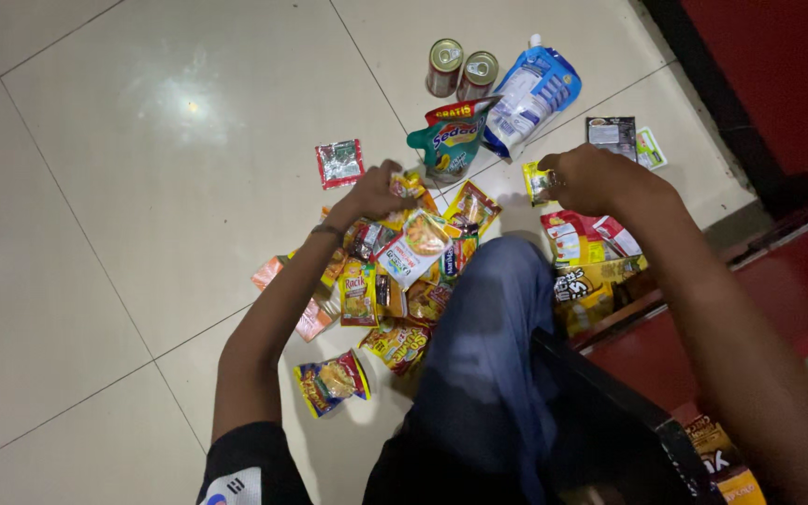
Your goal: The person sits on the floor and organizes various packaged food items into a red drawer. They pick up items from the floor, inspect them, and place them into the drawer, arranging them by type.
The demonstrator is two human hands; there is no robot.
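A pale tiled floor point(142, 187) carries a scatter of small food packets, seen from above. Farthest left among them lies a single red-and-silver sachet point(339, 163), apart from the rest. Below it, near the person's left forearm, a yellow snack packet point(332, 381) rests alone beside the knee. The left hand point(373, 192) reaches into the central heap of sachets point(404, 281), its fingers closed on a small orange-yellow sachet point(411, 186) at the heap's upper edge. Just above that hand stands a green-and-red stand-up pouch point(451, 140), leaning slightly. Behind it two tin cans point(460, 70) stand upright and touching, with a blue-and-white spouted refill pouch point(532, 93) lying beside them. The person's knee in blue denim point(493, 318) occupies the middle foreground. To its right, the right hand point(591, 180) pinches a small yellow sachet point(537, 182) between its fingers, held just above the floor. Beyond this hand lie a dark flat packet point(612, 133) and a small green-edged one point(650, 147). Below the hand, red and yellow packets point(586, 257) pile against a red step point(797, 281).
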